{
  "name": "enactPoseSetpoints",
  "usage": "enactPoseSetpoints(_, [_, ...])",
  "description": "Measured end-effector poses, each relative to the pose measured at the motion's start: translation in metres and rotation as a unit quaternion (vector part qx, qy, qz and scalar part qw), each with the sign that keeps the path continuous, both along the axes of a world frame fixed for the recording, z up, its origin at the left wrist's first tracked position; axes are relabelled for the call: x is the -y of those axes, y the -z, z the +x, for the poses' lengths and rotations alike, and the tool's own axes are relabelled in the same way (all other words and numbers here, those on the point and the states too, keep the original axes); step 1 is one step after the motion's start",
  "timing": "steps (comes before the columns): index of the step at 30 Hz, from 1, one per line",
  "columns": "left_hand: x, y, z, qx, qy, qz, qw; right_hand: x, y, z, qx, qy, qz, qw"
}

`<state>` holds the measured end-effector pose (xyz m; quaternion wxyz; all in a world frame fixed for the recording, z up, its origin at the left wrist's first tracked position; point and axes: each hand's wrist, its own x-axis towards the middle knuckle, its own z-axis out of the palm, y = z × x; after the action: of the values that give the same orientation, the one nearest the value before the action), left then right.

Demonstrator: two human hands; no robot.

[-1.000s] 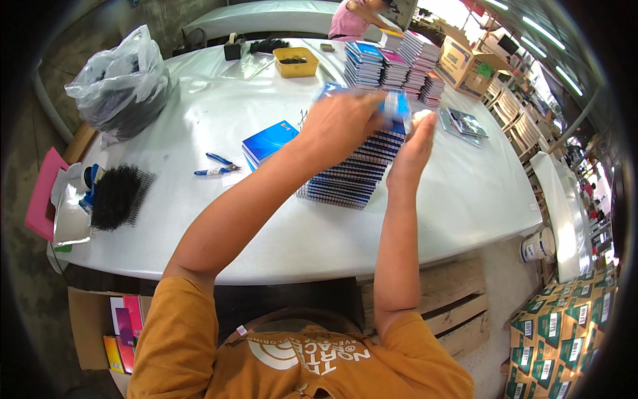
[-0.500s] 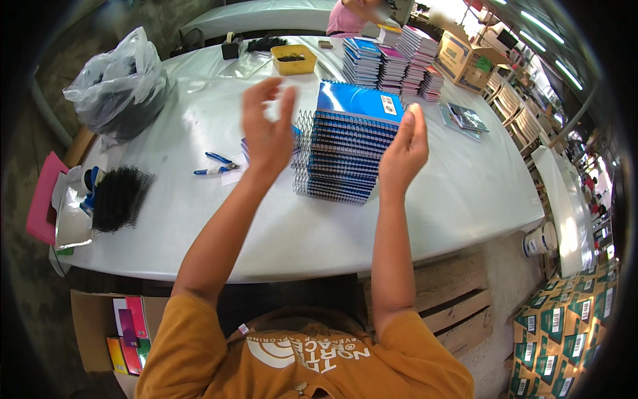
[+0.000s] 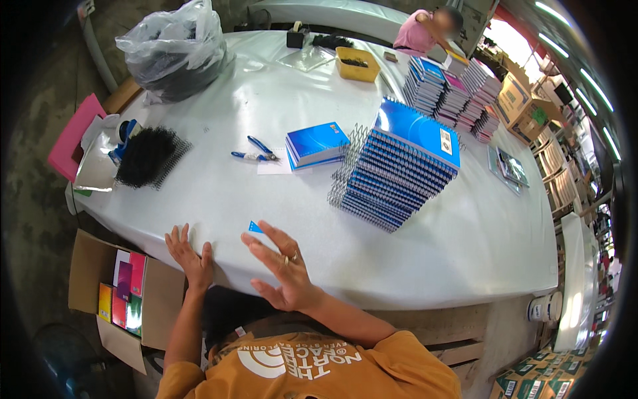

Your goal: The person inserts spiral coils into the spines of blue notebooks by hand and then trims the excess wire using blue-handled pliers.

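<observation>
My left hand [image 3: 191, 258] is over the table's front edge with its fingers spread, holding nothing. To its right, my right hand [image 3: 284, 271] is held with its fingers apart. A small blue scrap with a row of holes [image 3: 254, 227] shows just beyond the right fingertips; whether they touch it I cannot tell. Farther right rises a tall stack of blue spiral notebooks [image 3: 409, 163], wire coils sticking out at its left. Left of that lies a low pile of blue books [image 3: 319, 143]. Blue-handled pliers [image 3: 256, 151] rest beside the pile, on white paper [image 3: 272, 164].
Black wire coils [image 3: 151, 156] lie at the left, below a bulging plastic bag [image 3: 174, 53]. A yellow tub [image 3: 357, 65] and notebook stacks [image 3: 425, 88] stand at the back, near a person in pink [image 3: 417, 32]. An open carton [image 3: 159, 299] of colourful books sits below left.
Both hands have left the notebook stack and come back toward the table's front edge, the right one swinging left. The view has shifted, and the low blue pile is now uncovered.
</observation>
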<state>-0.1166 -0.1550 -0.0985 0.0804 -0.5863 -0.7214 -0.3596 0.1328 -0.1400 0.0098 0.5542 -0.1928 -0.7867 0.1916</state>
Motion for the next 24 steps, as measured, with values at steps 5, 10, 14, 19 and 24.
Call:
enactPoseSetpoints(5, [0.006, -0.004, 0.005, -0.027, -0.034, -0.087, 0.995, 0.008, -0.035, 0.03, -0.02, 0.011, 0.054, 0.998])
enactPoseSetpoints(10, [-0.007, -0.014, 0.015, -0.025, -0.031, -0.082, 0.996, -0.008, 0.029, 0.04, 0.185, 0.138, -0.089, 0.969])
enactPoseSetpoints(14, [0.006, -0.015, 0.018, -0.037, -0.053, -0.101, 0.993, 0.01, 0.047, 0.037, 0.281, 0.094, -0.08, 0.952])
enactPoseSetpoints(19, [0.002, -0.031, 0.019, -0.056, -0.042, -0.139, 0.988, 0.015, 0.062, 0.023, 0.272, 0.083, -0.074, 0.956])
enactPoseSetpoints(24, [-0.009, -0.048, 0.038, -0.02, 0.065, -0.152, 0.986, 0.013, 0.062, 0.021, 0.263, 0.093, -0.081, 0.957])
